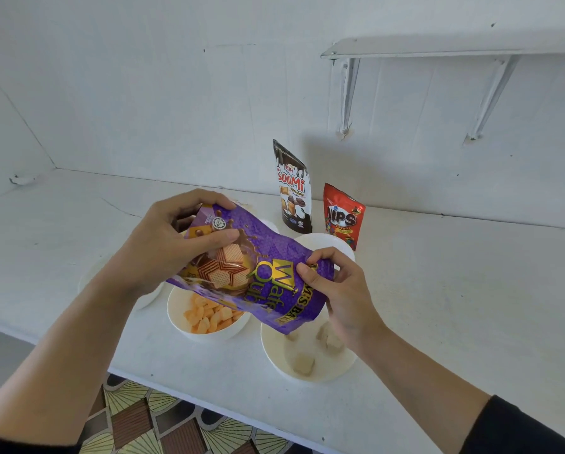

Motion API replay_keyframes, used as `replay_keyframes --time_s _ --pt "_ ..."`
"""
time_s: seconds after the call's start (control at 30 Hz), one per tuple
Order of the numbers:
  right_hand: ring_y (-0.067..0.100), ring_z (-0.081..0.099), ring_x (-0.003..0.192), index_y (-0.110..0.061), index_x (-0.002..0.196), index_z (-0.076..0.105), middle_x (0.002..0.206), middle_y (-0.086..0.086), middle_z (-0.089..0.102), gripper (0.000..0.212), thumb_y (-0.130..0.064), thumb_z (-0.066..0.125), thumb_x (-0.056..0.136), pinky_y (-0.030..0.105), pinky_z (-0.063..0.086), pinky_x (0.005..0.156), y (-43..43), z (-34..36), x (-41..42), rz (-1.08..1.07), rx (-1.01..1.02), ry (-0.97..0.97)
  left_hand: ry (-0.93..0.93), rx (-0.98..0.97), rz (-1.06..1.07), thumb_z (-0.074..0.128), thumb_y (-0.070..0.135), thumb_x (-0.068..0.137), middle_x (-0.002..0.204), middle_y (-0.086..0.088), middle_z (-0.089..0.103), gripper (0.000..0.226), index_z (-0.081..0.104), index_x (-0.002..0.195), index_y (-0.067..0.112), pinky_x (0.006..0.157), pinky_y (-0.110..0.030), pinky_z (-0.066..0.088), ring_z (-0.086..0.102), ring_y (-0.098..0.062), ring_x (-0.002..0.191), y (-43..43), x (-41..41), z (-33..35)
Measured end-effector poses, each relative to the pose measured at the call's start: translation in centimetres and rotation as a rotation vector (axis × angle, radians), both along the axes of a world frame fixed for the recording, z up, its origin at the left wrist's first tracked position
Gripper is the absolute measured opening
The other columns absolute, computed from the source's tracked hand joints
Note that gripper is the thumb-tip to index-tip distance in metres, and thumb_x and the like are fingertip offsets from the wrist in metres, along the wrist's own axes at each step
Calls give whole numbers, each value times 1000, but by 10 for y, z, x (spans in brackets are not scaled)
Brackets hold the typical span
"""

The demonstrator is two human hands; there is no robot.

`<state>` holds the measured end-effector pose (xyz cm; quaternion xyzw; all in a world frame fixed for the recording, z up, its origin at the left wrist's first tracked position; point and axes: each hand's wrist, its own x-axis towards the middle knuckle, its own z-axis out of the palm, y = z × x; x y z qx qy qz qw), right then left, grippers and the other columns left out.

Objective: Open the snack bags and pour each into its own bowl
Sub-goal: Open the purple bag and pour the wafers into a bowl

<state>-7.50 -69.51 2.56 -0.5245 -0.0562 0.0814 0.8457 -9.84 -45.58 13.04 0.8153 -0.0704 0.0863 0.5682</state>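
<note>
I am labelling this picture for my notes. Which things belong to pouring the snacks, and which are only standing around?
For the job: purple wafer bag, held by left hand and right hand; bowl with pale cubes; bowl of orange snacks; Soomi bag; Nips bag; white bowl behind.
Not part: wall shelf; patterned floor.

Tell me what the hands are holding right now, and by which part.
Both hold the purple wafer bag: the left hand grips its upper bottom end, the right hand pinches its edge near the downward mouth, above a bowl.
</note>
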Motion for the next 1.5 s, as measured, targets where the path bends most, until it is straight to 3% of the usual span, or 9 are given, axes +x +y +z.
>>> replay_keyframes --time_s 0.13,0.27,0.37,0.5,0.77,0.9,1.07,1.37,1.5 --pt "34 72 95 -12 89 64 102 19 69 24 -16 81 73 37 62 72 2 12 4 9 5 -60 -40 17 -6 84 25 74 104 -7 75 37 73 109 24 81 -61 60 75 -31 97 4 2 12" --pt "29 73 81 -9 92 60 93 11 71 25 -12 78 74 30 59 56 3 30 4 24 56 -75 -93 22 -50 85 27 75 100 -8 75 35 73 108 25 78 -51 62 76 -27 92 7 2 31" --pt "29 71 84 -11 89 62 95 13 70 23 -12 79 73 31 60 63 3 34 4 20 63 -101 -110 21 -74 82 21 75 99 -7 75 33 73 107 24 75 -44 62 76 -24 91 6 2 37" --pt "29 73 87 -12 89 62 96 11 71 22 -13 79 74 32 60 60 0 26 1 20 38 -67 -93 31 -65 82 22 76 100 -7 75 33 72 107 23 78 -49 62 76 -26 94 3 1 28" --pt "34 71 96 -11 86 62 94 5 71 24 -12 81 70 40 60 76 -2 15 -1 6 62 -58 -64 44 -42 84 31 76 103 -7 75 39 72 112 23 79 -59 61 74 -30 100 -2 -2 17" --pt "32 72 95 -12 87 62 96 7 72 23 -12 79 72 35 62 71 -1 30 2 12 77 -76 -129 74 -47 83 26 75 97 -4 75 32 74 105 25 78 -49 63 76 -25 92 -3 -1 36" --pt "23 71 81 -11 86 60 85 5 70 21 -9 77 74 29 59 64 -1 48 5 -4 117 -153 -185 83 -71 80 22 77 94 -4 76 32 73 108 21 69 -36 64 76 -22 90 -3 1 58" --pt "28 71 86 -13 85 64 92 8 70 17 -9 78 76 33 61 68 -8 12 1 -6 25 -97 -96 171 -64 82 29 78 101 2 75 34 72 111 26 82 -53 62 74 -21 99 -10 1 30" --pt "30 71 93 -15 86 65 100 15 70 16 -12 78 78 37 62 73 -9 4 1 -1 -12 -66 -62 179 -56 82 30 79 103 3 75 34 72 111 27 82 -53 63 73 -20 102 -13 -1 26"
